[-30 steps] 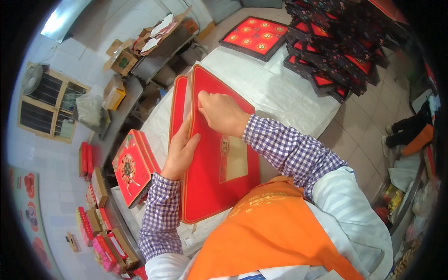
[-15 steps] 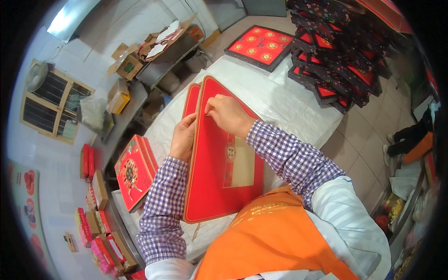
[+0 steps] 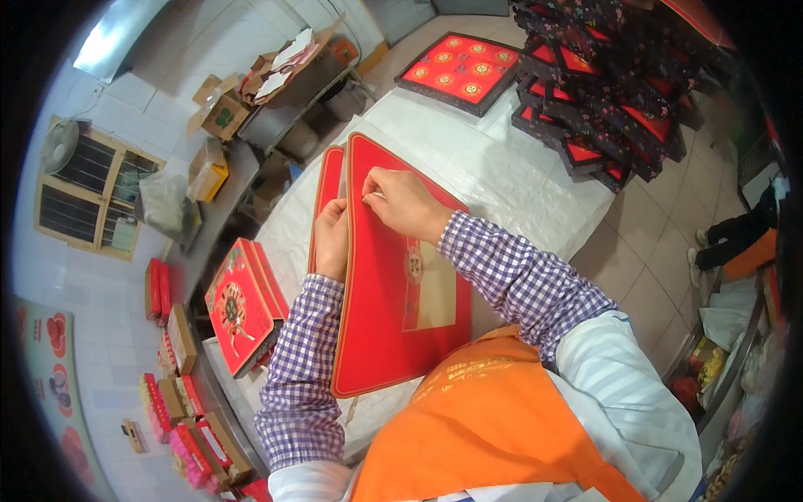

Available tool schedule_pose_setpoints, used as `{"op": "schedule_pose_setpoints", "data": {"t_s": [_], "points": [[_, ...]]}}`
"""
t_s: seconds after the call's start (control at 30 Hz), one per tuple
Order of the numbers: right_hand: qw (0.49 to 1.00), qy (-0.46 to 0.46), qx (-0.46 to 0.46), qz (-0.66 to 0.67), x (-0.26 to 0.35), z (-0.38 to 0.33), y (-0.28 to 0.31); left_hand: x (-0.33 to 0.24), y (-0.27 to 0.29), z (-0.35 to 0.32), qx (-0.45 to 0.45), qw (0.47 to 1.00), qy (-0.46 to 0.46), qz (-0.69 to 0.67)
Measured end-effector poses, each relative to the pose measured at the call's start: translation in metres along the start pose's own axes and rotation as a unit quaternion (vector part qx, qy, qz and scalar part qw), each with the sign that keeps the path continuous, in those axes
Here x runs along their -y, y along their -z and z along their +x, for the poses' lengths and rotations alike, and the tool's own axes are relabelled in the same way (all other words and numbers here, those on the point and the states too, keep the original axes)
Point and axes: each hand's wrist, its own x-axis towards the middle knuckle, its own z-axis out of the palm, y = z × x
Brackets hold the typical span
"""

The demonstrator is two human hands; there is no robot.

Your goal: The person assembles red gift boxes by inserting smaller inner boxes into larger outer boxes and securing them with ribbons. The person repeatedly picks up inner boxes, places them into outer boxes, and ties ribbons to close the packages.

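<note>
White sheeting [image 3: 535,188] is spread over the table; at its far end a dark-rimmed red tray [image 3: 460,74] is laid, with a pile of similar trays [image 3: 598,105] stacked to its right. Flat red boxes [image 3: 238,305] are stacked at left, just beside the left sleeve [image 3: 303,364].

Large red panel [image 3: 386,297]: held tilted up between the table and the orange apron [image 3: 477,414], its pale label [image 3: 432,293] turned toward the right forearm. Its long left edge is directed away from the body. A second red panel [image 3: 324,188] is seen behind that edge, across a narrow gap.

Key relation — the edge is flanked by both hands. The left hand [image 3: 331,243] is placed at its outer side, nearer the gap; its fingertips are partly hidden, so its grip cannot be told. The right hand [image 3: 404,203] is placed over the front face, just right of the edge, thumb and fingertips pressed together — whether anything small is pinched cannot be made out.
</note>
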Motion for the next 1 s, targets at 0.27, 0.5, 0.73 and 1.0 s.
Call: {"op": "schedule_pose_setpoints", "data": {"t_s": [0.27, 0.5, 0.73, 1.0], "points": [[1.0, -0.01, 0.013, -0.025, -0.003, 0.001, 0.007, 0.007, -0.007, 0.008, -0.029, 0.999, -0.029, -0.019], [0.994, 0.028, 0.026, -0.101, 0.003, 0.004, 0.009, 0.041, 0.01, 0.023, 0.022, 0.994, 0.029, -0.1], [0.996, -0.025, 0.043, -0.08, -0.002, -0.003, 0.01, 0.036, -0.01, 0.026, -0.059, 0.995, -0.077, 0.023], [0.99, -0.012, 0.054, -0.127, -0.009, -0.006, 0.008, 0.025, -0.021, 0.036, -0.246, 0.9, -0.184, 0.309]]}}
